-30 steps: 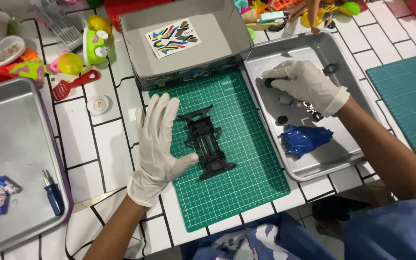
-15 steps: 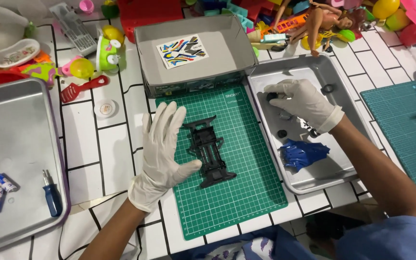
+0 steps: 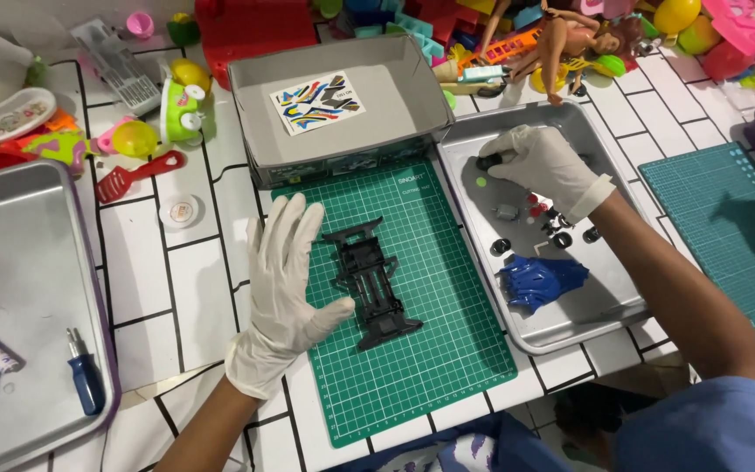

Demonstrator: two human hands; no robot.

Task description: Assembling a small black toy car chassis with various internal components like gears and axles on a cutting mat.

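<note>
Black chassis (image 3: 370,281) on green mat (image 3: 447,350), left hand (image 3: 283,284) fingers spread beside it, right hand (image 3: 542,163) fingers pinching small wheel (image 3: 488,163)

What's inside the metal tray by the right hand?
The tray holds a blue car body shell, small black wheels and tiny parts. The right hand covers whatever lies beneath it.

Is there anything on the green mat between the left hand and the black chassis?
Nothing visible. The left hand lies flat on the green cutting mat right beside the black chassis, its thumb reaching the frame's near end. The right hand is away in the metal tray, over a small black wheel.
</note>
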